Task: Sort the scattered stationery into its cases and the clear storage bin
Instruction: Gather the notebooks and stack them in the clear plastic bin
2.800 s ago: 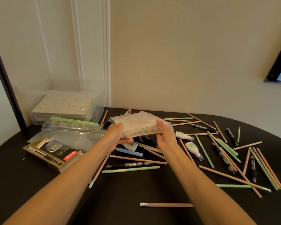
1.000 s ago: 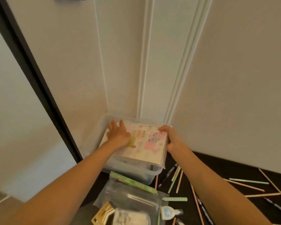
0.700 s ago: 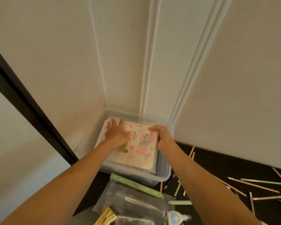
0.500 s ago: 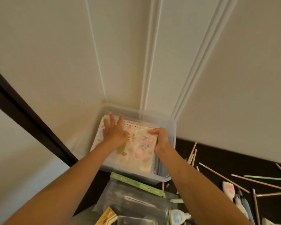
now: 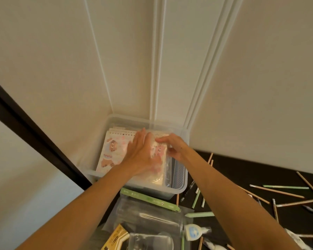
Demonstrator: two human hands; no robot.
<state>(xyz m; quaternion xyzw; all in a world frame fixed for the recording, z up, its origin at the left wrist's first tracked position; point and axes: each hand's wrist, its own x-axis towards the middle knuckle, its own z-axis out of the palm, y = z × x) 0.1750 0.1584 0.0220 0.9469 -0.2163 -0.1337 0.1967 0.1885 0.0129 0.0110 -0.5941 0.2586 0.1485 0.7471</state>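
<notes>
The storage bin (image 5: 177, 191) is clear, glossy plastic. Inside lie paper notebooks (image 5: 114, 150), one in shiny film. At four o'clock, wooden pencils (image 5: 276, 191) rest on the matt black counter (image 5: 242, 170).

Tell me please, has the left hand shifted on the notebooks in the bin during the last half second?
Yes. The left hand has slid rightward across the notebooks, away from the clear bin's left wall, toward the right hand.

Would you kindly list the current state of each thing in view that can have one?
clear storage bin: lidless, notebooks inside
wrapped notebook pack: lying in the bin, both hands on it
left hand: flat, pressing the pack
right hand: fingers curled on the pack's edge
zip pouch: lying flat, whether sealed unclear
pencils: scattered on the table
</notes>
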